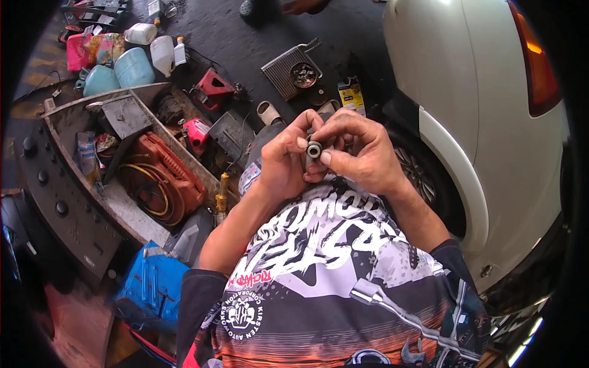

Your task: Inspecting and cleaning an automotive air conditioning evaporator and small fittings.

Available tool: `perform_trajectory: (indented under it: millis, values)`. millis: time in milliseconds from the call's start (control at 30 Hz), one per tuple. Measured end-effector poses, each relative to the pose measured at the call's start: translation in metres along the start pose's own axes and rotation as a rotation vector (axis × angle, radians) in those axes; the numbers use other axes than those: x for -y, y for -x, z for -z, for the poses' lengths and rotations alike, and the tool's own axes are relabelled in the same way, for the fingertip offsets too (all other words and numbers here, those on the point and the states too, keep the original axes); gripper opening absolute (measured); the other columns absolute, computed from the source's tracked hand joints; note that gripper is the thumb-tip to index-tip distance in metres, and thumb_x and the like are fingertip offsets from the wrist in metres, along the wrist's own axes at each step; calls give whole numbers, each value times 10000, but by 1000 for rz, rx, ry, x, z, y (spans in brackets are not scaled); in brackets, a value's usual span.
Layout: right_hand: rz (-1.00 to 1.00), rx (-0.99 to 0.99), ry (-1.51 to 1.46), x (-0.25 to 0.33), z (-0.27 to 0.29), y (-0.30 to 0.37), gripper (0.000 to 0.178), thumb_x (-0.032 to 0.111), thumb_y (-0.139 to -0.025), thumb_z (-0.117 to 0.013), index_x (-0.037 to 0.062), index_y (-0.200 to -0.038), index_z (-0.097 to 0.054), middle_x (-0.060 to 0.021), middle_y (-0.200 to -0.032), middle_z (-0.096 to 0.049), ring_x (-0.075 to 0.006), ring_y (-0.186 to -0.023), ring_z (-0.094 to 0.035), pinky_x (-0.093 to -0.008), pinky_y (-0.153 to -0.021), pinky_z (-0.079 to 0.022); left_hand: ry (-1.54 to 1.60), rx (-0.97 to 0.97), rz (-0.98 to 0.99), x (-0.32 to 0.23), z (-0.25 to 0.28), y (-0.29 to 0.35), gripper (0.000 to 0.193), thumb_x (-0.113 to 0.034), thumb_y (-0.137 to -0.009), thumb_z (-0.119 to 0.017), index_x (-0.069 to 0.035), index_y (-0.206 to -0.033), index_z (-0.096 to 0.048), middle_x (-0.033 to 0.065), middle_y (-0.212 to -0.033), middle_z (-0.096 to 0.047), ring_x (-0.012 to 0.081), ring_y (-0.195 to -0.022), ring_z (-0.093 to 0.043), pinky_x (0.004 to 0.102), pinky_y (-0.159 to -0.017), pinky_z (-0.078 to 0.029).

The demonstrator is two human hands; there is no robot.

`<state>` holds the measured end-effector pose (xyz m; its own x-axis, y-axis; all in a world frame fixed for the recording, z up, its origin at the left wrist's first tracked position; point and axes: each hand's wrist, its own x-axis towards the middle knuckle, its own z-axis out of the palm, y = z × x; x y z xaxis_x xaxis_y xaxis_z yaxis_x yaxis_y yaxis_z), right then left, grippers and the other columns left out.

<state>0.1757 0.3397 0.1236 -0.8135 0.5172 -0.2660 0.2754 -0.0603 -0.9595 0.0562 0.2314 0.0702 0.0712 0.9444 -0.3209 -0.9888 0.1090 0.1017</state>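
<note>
Close in front of my chest, both hands are closed around a small, dark, round metal part with a hole through its middle [314, 151]. My left hand [281, 161] grips it from the left, with the thumb and bent fingers at its edge. From the other side, my right hand [363, 152] pinches it between thumb and forefinger. The open round end of the part faces up toward me. Its lower portion is hidden behind my fingers, so I cannot tell its full length.
Ahead on the dark floor lie a finned metal heat-exchanger core [277, 78], a round dish of small metal parts [303, 75] and a yellow-and-black box [351, 97]. A white car [451, 67] stands close at right. Left are an orange case [178, 175] in a grimy trough, a blue case [153, 282] and plastic jugs [134, 67].
</note>
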Motion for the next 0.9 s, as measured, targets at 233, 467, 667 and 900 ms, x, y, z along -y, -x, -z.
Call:
perform_trajectory:
  millis: [233,467,667,900]
  values:
    - [-387,-37,-452,-54,5,-27,163,-89,-799,-548,-63,-951,-600,-63,-839,-629,-149,-758,-686,-253,-676,-581,-87,-227,66,4,44,-37,284,-255,-723,-469,-67,-935,-447,89,-756,-527,93,-481,-394,215,-412,-335]
    - [-593,-158,-656,-263,30,-102,204,39,-869,-580,12,-1072,-579,-70,-854,-618,-102,-648,-599,-233,-562,-522,-158,-565,232,12,187,-155,241,-245,-833,-381,-80,-978,-479,74,-716,-531,117,-501,-438,248,-427,-372]
    - [-462,-215,-734,-407,56,-166,305,28,-878,-608,-4,-1167,-518,-95,-1022,-605,-146,-847,-639,-238,-682,-545,-183,-660,14,28,323,-254,252,-132,-960,-362,-30,-1176,-444,99,-962,-578,184,-727,-592,305,-586,-504]
    - [-325,-222,-496,-496,106,-232,207,80,-914,-620,-30,-1083,-571,-99,-1003,-643,-154,-874,-651,-261,-748,-551,-603,-441,-383,45,397,-340,405,-88,-940,-566,-39,-1311,-411,96,-1145,-577,152,-912,-621,294,-758,-563]
